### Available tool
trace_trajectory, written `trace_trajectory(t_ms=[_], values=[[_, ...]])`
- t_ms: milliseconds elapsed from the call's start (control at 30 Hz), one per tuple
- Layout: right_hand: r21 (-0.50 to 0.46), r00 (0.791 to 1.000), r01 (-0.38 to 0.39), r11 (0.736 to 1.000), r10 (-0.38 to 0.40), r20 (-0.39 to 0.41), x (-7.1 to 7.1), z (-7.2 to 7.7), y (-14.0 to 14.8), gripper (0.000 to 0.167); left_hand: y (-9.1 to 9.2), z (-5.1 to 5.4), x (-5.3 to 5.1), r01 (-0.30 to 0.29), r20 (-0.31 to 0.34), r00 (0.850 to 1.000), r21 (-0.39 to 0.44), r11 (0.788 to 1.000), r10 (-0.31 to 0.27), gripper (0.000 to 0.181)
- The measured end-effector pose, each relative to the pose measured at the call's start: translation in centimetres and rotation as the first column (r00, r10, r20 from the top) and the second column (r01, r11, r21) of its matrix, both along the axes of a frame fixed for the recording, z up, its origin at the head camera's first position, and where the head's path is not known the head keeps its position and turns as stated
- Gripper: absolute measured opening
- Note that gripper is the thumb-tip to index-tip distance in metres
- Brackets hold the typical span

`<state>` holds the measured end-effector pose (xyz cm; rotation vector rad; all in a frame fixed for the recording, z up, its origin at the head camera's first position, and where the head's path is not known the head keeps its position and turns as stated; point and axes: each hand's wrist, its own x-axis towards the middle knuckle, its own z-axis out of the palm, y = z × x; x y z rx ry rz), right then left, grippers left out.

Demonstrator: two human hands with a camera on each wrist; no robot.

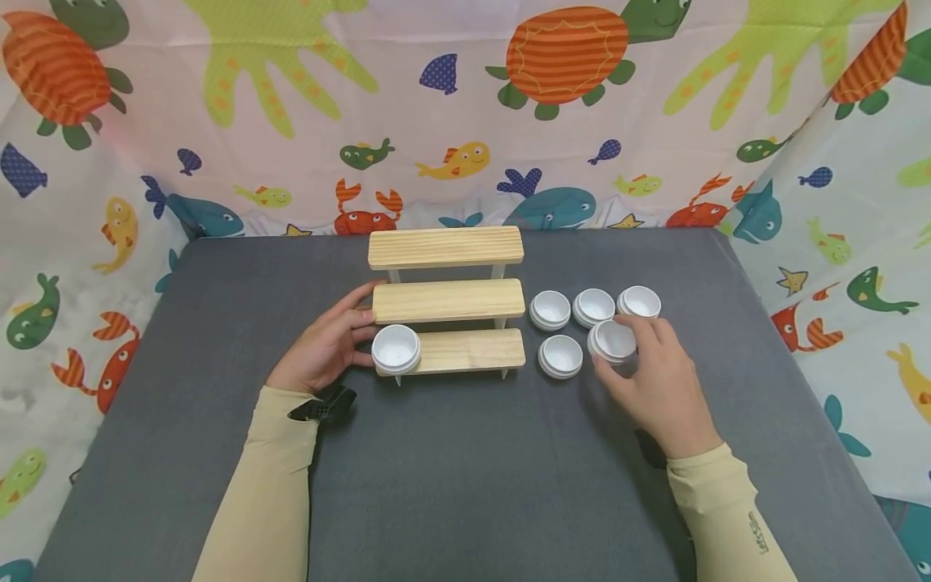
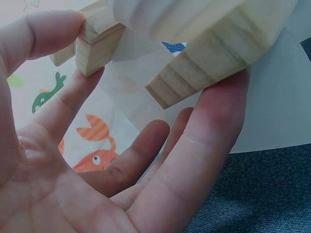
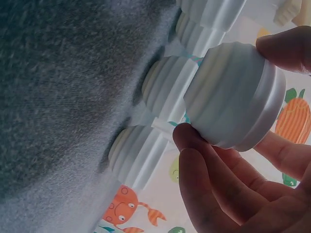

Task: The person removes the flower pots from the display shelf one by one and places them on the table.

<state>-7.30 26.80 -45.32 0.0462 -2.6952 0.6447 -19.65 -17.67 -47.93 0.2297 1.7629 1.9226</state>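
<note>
My left hand [image 1: 320, 343] grips the left end of a three-tier wooden stand [image 1: 448, 301]. In the left wrist view, thumb and a finger pinch one plank [image 2: 99, 46], and another finger touches the nearer plank [image 2: 209, 60]. A small white ridged bowl [image 1: 396, 349] sits on the lowest tier's left end. My right hand [image 1: 665, 388] pinches another white bowl [image 3: 235, 97] by its sides, raised off the table in the right wrist view. Beyond it stand more of these bowls [image 3: 170, 87] on the cloth.
Right of the stand, several white bowls rest on the grey cloth, including a front one [image 1: 560, 356] and a back right one [image 1: 639, 301]. A patterned curtain [image 1: 451, 105] with sea animals hangs behind and at both sides of the grey table [image 1: 465, 485].
</note>
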Motion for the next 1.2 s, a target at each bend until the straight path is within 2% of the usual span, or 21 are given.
trace_trajectory(t_ms=[433, 1200], values=[[0.003, 0.999, 0.01, 1.0, -0.01, 0.039, -0.2, -0.7, 0.3, 0.055, 0.1, 0.1, -0.2, 0.019, -0.005, 1.0, 0.016, 1.0, -0.019, 0.065], [0.014, 0.991, 0.0, 1.0, -0.002, 0.136, -0.6, -1.4, 0.4, 0.056, -0.1, -0.2, -0.1, 0.011, -0.007, 1.0, 0.02, 1.0, -0.011, 0.066]])
